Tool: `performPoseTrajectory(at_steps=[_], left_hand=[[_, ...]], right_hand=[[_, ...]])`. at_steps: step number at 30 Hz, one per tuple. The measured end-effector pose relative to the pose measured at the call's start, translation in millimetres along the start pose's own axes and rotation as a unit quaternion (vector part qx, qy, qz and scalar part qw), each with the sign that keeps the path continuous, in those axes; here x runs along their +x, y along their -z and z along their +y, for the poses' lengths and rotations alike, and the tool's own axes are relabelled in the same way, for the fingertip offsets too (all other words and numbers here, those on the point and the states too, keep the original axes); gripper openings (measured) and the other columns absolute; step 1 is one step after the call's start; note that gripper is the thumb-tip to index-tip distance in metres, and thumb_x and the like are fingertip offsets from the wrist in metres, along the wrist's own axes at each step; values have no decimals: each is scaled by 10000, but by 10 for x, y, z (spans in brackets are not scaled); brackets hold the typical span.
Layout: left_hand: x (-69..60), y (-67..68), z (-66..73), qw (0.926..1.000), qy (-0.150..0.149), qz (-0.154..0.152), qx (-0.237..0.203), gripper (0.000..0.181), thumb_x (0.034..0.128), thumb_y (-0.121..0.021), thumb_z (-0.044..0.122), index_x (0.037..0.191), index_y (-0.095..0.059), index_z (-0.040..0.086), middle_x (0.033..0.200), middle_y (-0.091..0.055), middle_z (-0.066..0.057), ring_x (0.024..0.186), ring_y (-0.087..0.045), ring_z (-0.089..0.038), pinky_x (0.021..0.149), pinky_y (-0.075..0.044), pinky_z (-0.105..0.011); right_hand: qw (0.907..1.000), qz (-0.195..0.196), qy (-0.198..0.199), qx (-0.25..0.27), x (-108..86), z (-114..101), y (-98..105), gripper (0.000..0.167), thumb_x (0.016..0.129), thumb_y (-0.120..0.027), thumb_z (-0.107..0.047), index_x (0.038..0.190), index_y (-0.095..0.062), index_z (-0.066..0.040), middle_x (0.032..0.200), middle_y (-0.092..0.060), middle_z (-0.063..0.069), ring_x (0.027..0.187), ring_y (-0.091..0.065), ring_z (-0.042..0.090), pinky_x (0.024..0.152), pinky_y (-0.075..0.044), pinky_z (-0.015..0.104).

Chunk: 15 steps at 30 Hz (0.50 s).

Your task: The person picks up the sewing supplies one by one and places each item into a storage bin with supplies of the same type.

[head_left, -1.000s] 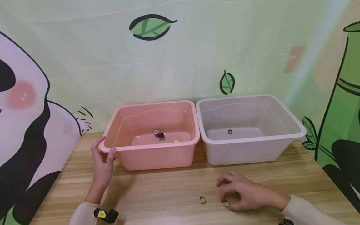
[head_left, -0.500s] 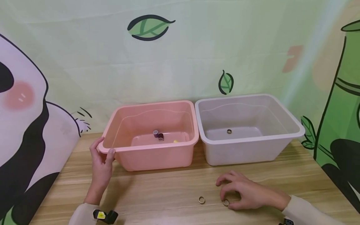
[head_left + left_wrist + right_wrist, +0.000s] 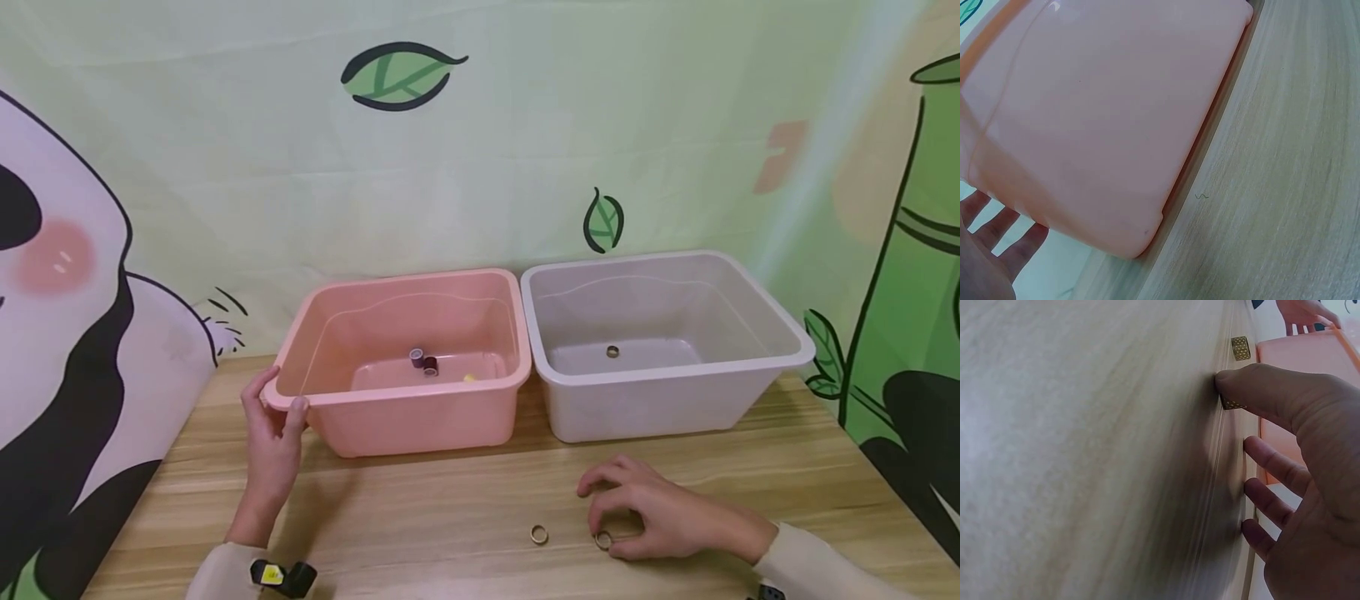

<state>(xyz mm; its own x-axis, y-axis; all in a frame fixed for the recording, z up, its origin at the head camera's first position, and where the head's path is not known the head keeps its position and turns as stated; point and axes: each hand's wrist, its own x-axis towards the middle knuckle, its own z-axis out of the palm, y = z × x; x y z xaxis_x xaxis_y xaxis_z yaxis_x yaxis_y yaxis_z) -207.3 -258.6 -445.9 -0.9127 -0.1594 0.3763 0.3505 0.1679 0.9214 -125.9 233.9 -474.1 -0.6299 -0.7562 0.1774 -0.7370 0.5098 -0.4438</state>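
My left hand grips the near left corner of the pink basin, thumb on the front of the rim and fingers round its side. In the left wrist view, several fingers lie along the basin's outer wall. My right hand pinches a gold ring thimble between thumb and forefinger, low at the table top. The right wrist view shows its dimpled band, partly covered by the thumb. A second ring thimble lies on the wood just left of that hand.
Inside the pink basin lie two small spools, one purple and one dark red, plus a yellow item partly hidden by the rim. A grey basin beside it holds another ring thimble. A printed cloth hangs behind.
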Motion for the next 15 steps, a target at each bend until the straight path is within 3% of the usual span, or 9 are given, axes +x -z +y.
performPoseTrajectory(at_steps=[15], left_hand=[[0, -2, 23, 10000, 85, -45, 27, 591, 1074, -510, 122, 1569, -210, 242, 1606, -308, -19, 1383, -413, -347, 908, -508, -134]], right_hand=[[9999, 98, -25, 99, 4, -13, 12, 316, 798, -856, -238, 979, -672, -420, 1331, -577, -81, 1228, -449, 189, 986, -418, 470]])
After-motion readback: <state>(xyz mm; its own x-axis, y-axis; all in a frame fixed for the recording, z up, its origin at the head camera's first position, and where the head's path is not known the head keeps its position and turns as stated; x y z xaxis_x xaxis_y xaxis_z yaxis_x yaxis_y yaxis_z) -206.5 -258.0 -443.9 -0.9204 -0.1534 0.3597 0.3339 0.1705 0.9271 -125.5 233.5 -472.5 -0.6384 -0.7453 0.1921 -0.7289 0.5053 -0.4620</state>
